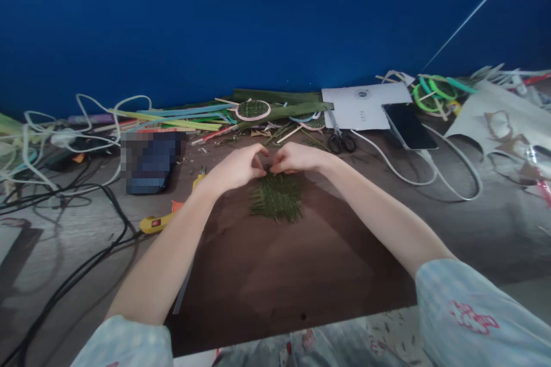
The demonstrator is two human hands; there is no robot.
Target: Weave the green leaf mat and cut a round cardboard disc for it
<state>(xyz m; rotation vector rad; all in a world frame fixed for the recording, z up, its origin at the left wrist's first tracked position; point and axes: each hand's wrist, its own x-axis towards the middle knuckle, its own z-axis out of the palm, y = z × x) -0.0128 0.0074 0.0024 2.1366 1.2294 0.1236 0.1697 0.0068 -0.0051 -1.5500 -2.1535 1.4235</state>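
A small woven mat of green leaf strips (278, 198), ragged at its edges, lies flat on the brown table in front of me. At its far edge my left hand (241, 167) is curled, with thumb and fingers bent in toward the strips. My right hand (297, 159) pinches the same far edge from the other side, its fingertips close to those of the left. The exact strip between the fingertips is mostly hidden.
A yellow utility knife (155, 223) lies beside my left forearm, with a dark phone (155, 163) beyond. Black scissors (342, 141), white paper (364, 106) and a charging phone (410, 126) are at right. Leaf strips and round woven pieces (253, 109) line the blue wall (258, 17); cables (107, 206) sprawl left.
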